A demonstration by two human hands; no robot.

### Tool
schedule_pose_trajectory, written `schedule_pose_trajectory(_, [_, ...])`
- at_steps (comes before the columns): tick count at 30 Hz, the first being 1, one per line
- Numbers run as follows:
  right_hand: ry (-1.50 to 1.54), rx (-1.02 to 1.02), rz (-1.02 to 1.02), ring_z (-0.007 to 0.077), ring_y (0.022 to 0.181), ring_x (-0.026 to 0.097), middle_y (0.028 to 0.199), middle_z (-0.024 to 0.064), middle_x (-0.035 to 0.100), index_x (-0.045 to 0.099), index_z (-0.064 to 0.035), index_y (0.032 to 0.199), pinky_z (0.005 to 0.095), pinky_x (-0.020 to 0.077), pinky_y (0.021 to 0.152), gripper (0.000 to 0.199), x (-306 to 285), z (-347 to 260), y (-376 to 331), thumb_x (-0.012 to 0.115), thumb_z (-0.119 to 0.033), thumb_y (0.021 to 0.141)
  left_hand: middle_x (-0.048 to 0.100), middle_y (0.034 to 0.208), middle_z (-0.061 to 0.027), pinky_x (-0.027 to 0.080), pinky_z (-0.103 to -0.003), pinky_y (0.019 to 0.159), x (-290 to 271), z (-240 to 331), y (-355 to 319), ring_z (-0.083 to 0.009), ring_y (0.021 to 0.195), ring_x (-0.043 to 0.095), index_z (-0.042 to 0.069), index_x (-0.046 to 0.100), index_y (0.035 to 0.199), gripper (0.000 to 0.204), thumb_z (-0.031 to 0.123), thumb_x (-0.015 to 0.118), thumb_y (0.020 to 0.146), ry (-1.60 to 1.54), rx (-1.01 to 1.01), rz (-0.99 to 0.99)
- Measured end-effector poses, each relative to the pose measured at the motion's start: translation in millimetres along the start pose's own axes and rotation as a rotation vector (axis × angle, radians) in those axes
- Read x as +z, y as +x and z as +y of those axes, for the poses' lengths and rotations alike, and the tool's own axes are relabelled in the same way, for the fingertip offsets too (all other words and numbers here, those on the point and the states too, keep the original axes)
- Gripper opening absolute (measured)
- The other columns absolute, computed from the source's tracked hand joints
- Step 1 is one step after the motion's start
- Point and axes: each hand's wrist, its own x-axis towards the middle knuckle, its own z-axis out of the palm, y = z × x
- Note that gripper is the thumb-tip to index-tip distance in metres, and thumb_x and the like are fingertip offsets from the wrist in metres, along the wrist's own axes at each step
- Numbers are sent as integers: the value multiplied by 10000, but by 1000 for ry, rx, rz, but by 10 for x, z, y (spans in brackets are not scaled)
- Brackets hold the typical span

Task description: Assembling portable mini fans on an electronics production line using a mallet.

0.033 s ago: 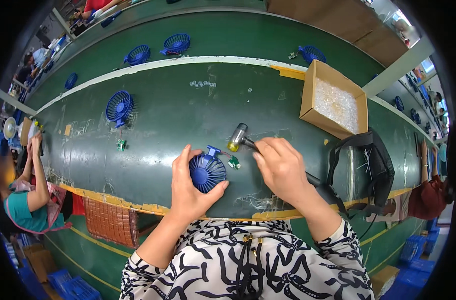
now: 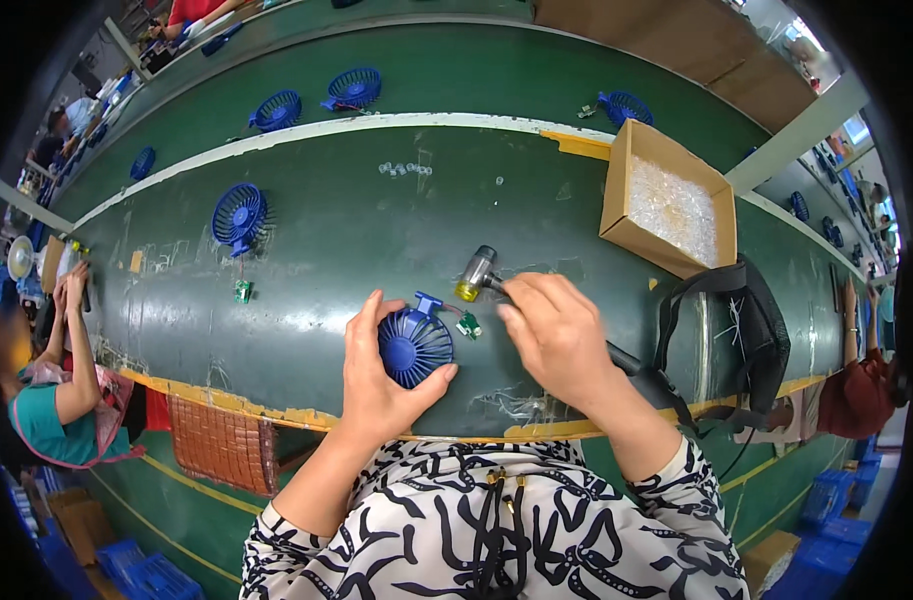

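Note:
My left hand (image 2: 376, 385) is curved round a blue fan head (image 2: 416, 345), thumb at its near right edge and fingers along its left side. A small green circuit board (image 2: 468, 325) lies beside the fan, joined to it by thin wires. A mallet with a grey and yellow head (image 2: 476, 275) rests on the bench, its black handle (image 2: 623, 357) passing beneath my right hand (image 2: 556, 335). The fingers of that hand are curled in toward the thumb. Whatever they pinch, if anything, is hidden.
Another blue fan (image 2: 240, 215) with a board lies at left. Small clear pieces (image 2: 406, 169) sit farther back. A cardboard box (image 2: 616, 195) of clear pieces and a black bag (image 2: 751, 320) stand at right. Several fans (image 2: 354, 88) lie beyond the white ledge. A co-worker (image 2: 71, 390) sits at left.
My right hand has shifted slightly left above the mallet handle, while the mallet stays put. My left hand and the fan look unchanged.

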Motion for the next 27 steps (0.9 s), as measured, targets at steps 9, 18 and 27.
schedule_pose_trajectory(9, [792,518,-222,147,598,577,686,119,617,664,27,939,321,455,567,213,443,104,127,616,-178,972,636,1182,-160,483,-348,938,-9,-179,601,-248,1070,611,-20,573,1263,466,123,734,849,-79,55,49])
schedule_pose_trajectory(18, [747,292,-214,264,651,634,745,151,646,662,20,945,364,494,628,197,401,163,161,620,-171,961,671,1019,-127,520,-322,775,112,-836,1841,-231,839,649,18,696,1067,215,71,707,859,383,153,263])
schedule_pose_trajectory(27, [741,284,-238,289,675,640,764,168,652,661,24,945,370,500,650,203,377,193,165,621,-175,956,634,835,-92,491,-320,677,197,-795,1888,-195,729,611,6,729,885,104,93,758,836,340,48,294])
